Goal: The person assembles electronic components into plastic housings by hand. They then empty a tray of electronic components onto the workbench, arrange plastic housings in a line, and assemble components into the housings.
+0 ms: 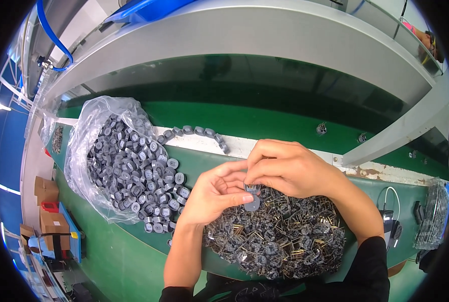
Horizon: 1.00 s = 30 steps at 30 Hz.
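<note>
My left hand (pixel 215 195) and my right hand (pixel 291 170) meet over a pile of small dark parts with brass-coloured pins (pixel 280 236). Between their fingertips is a small grey plastic piece (pixel 253 189), gripped from both sides. The right thumb and forefinger pinch its upper side, while the left thumb and fingers close around its left side. Just below, by the left thumb tip, shows a round grey disc (pixel 252 203); whether it belongs to the held piece I cannot tell. My fingers hide part of the piece.
Left of my hands, a clear plastic bag (pixel 78 156) spills many grey plastic caps (pixel 146 173) onto the green table. A curved row of caps (pixel 199 131) stands on the white strip. Several pinned parts (pixel 321 129) sit on the green belt beyond. Stacked clear trays (pixel 432 216) stand right.
</note>
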Each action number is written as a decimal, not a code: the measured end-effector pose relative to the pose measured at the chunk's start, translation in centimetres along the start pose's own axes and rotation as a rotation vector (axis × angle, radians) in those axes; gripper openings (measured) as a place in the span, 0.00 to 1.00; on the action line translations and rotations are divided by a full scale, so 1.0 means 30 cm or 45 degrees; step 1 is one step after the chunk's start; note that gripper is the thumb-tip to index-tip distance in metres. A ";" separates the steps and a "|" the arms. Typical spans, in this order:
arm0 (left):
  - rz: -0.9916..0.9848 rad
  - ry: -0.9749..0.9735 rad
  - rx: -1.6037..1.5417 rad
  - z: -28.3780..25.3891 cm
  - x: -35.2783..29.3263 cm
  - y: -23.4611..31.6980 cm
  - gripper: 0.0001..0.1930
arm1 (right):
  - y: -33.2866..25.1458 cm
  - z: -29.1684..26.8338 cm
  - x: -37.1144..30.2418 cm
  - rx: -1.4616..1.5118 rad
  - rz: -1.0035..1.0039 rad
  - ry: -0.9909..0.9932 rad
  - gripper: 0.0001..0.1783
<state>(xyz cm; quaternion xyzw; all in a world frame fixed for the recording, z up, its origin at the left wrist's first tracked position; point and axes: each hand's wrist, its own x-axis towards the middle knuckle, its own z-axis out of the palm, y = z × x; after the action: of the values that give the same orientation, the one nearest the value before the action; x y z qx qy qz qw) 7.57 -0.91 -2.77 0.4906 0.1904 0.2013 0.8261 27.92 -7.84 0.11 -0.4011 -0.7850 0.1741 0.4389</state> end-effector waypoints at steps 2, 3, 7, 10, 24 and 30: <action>-0.084 -0.040 0.071 -0.010 -0.002 0.008 0.25 | -0.001 -0.009 0.000 -0.017 0.016 -0.092 0.08; -0.087 -0.040 0.065 -0.014 -0.003 0.008 0.25 | 0.001 -0.008 -0.003 -0.015 0.021 -0.095 0.08; -0.120 -0.057 0.099 0.005 -0.023 0.019 0.26 | -0.004 0.002 -0.004 -0.068 0.026 -0.149 0.06; -0.057 -0.009 0.148 0.011 -0.020 0.006 0.27 | -0.002 0.019 -0.011 -0.110 0.057 -0.122 0.07; -0.083 0.090 0.269 0.007 -0.004 0.004 0.26 | 0.011 0.030 -0.012 -0.324 0.066 -0.150 0.07; -0.206 0.089 0.376 -0.004 -0.004 -0.010 0.22 | 0.019 0.034 -0.025 -0.422 0.020 -0.242 0.07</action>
<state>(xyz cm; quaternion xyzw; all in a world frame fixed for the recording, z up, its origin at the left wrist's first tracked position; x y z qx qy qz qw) 7.44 -1.02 -3.09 0.5824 0.2853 0.1209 0.7515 27.57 -7.99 -1.21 -0.4558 -0.8376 0.0830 0.2894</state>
